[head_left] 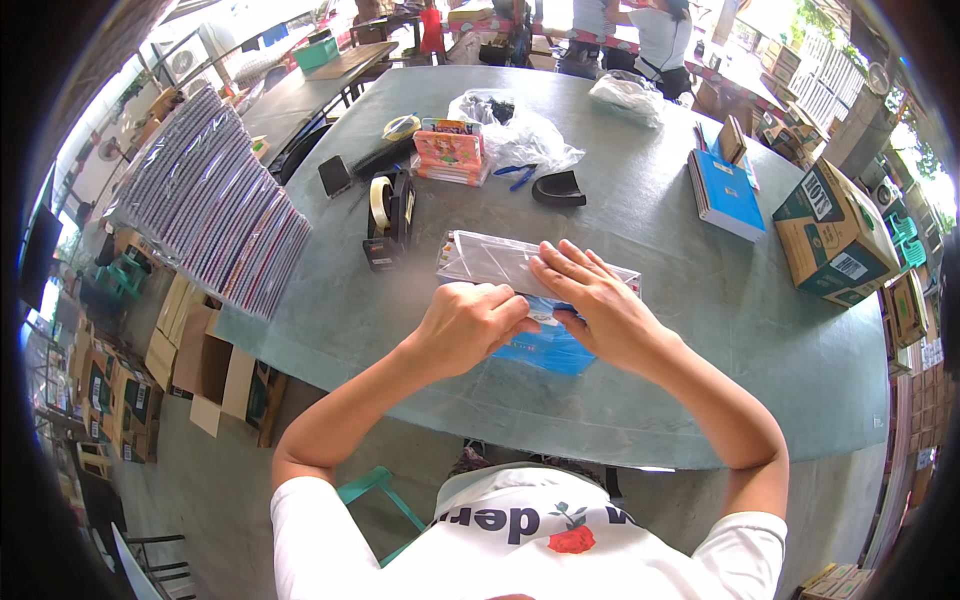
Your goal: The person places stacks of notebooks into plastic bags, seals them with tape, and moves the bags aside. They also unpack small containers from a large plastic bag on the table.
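Note:
A plastic-wrapped stack of notebooks (545,352) sits on the table in front of me, blue on the side facing me and glossy along its top. My left hand (475,322) is closed at its near left edge, the curled fingers gripping the clear plastic wrap (490,255). Stretched fingers of my right hand (600,305) lie flat across the top, with the thumb bent down over the near edge. Both hands hide part of the stack. Beyond it stands a black tape dispenser (402,215) with a roll of tape.
A tall pile of wrapped notebooks (215,200) leans at the table's left. Small pink packs (448,155), blue scissors (518,175), a black curved piece (558,188) and a crumpled plastic bag (545,140) lie farther back. Blue notebooks (725,195) and a cardboard box (835,235) stand right.

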Demonstrator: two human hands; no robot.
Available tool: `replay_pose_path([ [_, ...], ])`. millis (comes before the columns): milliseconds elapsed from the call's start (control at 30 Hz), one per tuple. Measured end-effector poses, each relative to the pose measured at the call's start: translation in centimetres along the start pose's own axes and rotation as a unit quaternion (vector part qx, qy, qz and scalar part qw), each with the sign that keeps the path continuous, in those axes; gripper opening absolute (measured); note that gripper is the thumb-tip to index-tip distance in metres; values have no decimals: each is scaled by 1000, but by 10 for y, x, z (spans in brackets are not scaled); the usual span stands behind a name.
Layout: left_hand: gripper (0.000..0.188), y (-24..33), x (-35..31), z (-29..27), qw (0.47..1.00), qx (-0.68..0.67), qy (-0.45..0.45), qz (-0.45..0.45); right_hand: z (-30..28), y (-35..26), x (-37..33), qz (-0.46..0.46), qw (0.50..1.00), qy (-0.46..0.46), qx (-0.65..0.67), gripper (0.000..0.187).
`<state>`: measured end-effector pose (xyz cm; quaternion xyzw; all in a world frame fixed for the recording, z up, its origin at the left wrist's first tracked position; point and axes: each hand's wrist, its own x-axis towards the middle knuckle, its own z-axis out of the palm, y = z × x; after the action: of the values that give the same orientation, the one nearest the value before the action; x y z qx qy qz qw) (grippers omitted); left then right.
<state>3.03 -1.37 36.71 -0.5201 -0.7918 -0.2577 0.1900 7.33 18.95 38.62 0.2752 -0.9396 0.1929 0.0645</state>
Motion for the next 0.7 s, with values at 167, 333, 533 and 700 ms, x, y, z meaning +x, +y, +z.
replay_pose_path([
  [167,29,8,1,14,991,123,61,1,5,6,-2,-16,1000,12,-8,63],
  [333,31,8,-6,6,975,203,78,-39,3,-12,-4,2,998,44,-48,51],
  [533,42,-21,-126,-26,894,-202,94,-388,-14,-24,-58,-79,975,64,198,37],
  [700,67,7,-161,-11,379,-753,58,-535,96,-5,-151,428,425,75,794,39],
])
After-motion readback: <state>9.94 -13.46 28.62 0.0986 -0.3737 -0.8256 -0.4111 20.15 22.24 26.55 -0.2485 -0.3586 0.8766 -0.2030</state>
